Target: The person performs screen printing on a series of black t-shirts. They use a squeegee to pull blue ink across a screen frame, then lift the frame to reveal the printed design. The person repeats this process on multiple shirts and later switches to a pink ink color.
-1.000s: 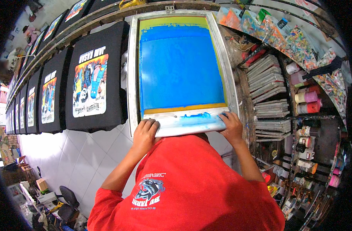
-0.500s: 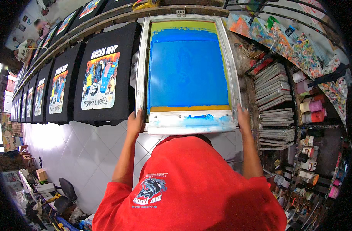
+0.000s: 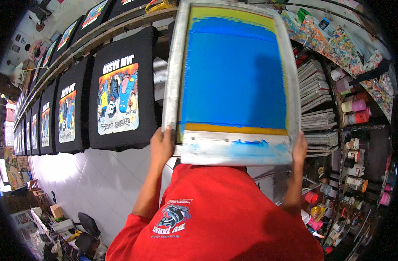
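A silk-screen frame (image 3: pixel 172 65) with a blue-inked mesh, yellowish at the top edge and orange along the bottom, is held up in front of me over the bench. My left hand (image 3: pixel 163 145) grips its left rail near the lower corner. My right hand (image 3: pixel 299 147) is closed on the right rail at about the same height. A pale squeegee (image 3: pixel 236 153), smeared with blue ink, lies across the near end of the frame, between my hands. The top of the red shirt (image 3: pixel 216 209) is just below it.
Printed black T-shirts on boards (image 3: pixel 120 93) stand in a row on the left, along wooden rails (image 3: pixel 112 24). On the right are stacked screens (image 3: pixel 312 95), ink tubs (image 3: pixel 353 111) and a paint-splattered panel (image 3: pixel 320 43). A tiled floor (image 3: pixel 105 178) shows below.
My hands have moved from the squeegee end to the frame's side rails. The frame has moved to the right, and its far end now sits higher in view and looms larger.
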The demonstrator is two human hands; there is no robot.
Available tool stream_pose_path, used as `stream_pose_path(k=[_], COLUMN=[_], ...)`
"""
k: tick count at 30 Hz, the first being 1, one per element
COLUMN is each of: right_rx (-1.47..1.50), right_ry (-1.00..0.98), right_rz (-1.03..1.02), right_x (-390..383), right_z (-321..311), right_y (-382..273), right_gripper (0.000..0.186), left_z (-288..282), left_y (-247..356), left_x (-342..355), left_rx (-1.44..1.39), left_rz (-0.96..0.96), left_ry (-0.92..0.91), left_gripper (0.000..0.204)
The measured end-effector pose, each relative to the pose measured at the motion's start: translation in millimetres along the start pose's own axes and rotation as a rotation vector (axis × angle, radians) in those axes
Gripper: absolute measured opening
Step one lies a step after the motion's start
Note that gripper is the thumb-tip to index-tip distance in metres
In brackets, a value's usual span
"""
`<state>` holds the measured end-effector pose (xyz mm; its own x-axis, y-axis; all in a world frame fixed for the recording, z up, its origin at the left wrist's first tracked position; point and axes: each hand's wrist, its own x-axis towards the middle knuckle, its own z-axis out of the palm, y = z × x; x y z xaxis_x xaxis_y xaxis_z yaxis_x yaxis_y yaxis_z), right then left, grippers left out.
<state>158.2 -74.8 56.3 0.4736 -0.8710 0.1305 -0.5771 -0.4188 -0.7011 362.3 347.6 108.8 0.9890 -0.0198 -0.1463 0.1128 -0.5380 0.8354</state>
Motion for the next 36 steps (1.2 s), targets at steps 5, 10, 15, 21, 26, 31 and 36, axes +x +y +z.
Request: stream_pose_path(k=[5, 10, 15, 21, 26, 31, 36], right_rx=[-0.010, -0.154, -0.238, -0.580, -0.434, -0.337, -0.314], right_ry=[0.104, 0.360, 0.548, 0.642, 0.706, 0.904, 0.996], right_rz=[0.215, 0.445, 0.875, 0.896, 1.002, 0.937, 0.947], right_x=[-92.8, -285.6, -444.2, -708.7, -769.8, -839.2, -972.9], right_z=[-66.9, -132.2, -140.2, -146.4, -117.4, -87.6, -87.9], right_y=[35.4, 67.0, -27.1, 38.1, -30.0, -78.1, -43.5], right_gripper=[0.064, 0.069, 0.067, 0.044, 0.052, 0.068, 0.068], left_z=[-10.5, -36.3, -48.0, -44.7, -62.9, -94.3, -144.1], left_y=[-14.3, -15.6, -27.5, -56.6, -71.4, -97.4, -141.5], left_x=[15.7, 9.2, -13.9, -59.0, -91.7, -140.5, -199.4], left_rx=[-0.082, 0.001, 0.052, 0.052, 0.149, 0.200, 0.219], left_rz=[0.203, 0.367, 0.413, 0.662, 0.792, 0.868, 0.915], left_ry=[-0.275, -0.628, -0.937, -1.182, -1.246, -1.336, -1.364], left_gripper=[0.038, 0.035, 0.049, 0.054, 0.057, 0.057, 0.058])
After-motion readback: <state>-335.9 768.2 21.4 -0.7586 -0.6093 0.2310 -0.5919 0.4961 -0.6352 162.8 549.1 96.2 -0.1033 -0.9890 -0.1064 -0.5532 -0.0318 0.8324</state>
